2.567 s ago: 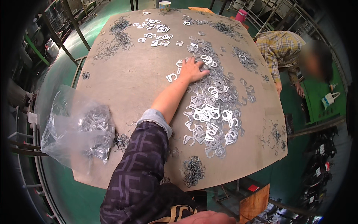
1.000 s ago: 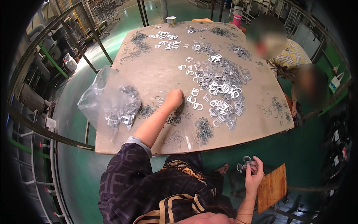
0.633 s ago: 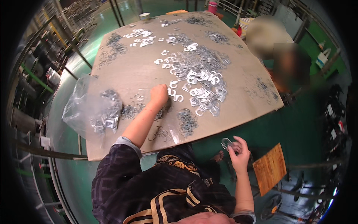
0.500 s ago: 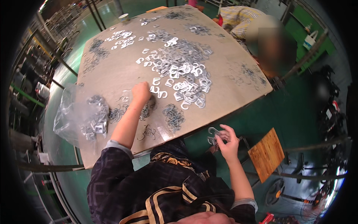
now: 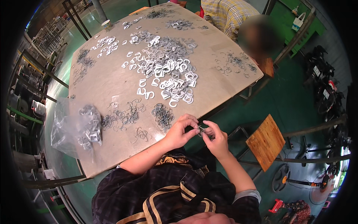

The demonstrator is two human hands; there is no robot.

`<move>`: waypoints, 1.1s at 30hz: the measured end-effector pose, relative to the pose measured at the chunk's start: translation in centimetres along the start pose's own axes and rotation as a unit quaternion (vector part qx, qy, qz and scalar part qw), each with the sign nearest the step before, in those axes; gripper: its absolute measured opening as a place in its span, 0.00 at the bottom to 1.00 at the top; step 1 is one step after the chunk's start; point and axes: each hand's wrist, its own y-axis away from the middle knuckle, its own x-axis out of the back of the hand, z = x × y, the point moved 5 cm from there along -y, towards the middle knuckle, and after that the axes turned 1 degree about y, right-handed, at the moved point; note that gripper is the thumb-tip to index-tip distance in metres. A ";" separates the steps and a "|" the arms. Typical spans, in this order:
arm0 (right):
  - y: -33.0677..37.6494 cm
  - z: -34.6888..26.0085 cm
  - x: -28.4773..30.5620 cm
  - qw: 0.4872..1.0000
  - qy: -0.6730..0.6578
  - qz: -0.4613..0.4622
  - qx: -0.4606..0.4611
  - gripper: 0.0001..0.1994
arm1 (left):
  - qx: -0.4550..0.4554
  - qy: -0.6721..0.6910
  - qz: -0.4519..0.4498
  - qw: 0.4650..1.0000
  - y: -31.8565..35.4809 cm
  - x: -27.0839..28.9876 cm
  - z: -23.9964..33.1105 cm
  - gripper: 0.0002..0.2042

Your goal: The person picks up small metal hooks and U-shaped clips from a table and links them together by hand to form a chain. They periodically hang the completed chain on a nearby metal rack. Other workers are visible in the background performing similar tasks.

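Observation:
Just past the near edge of the table (image 5: 108,82), my two hands meet in front of my body. My right hand (image 5: 217,140) pinches a small grey metal hook (image 5: 201,129), mostly covered by fingers. The thumb and fingers of my left hand (image 5: 182,131) close together at the hook's left side; whatever they grip is too small to make out. Nearest to my left hand on the table lies a heap of thin dark wire pieces (image 5: 163,115). Beyond it spreads a large pile of flat silvery hooks (image 5: 169,69).
A clear plastic bag (image 5: 67,125) with metal pieces sits at the table's left edge. More wire pieces (image 5: 125,116) lie beside it. A cup (image 5: 107,24) stands at the far left corner. A wooden stool (image 5: 266,142) is at my right; a person in plaid (image 5: 227,15) is at the far right.
My left hand has come back from the wire pieces on the table to meet my right hand. The right hand has shifted slightly left, its hook now largely covered. The view has turned slightly.

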 end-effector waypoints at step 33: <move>-14.4 11.4 -8.0 0.970 0.216 -0.048 -0.104 0.16 | 0.038 0.009 -0.043 0.998 4.0 -1.5 -1.6 0.05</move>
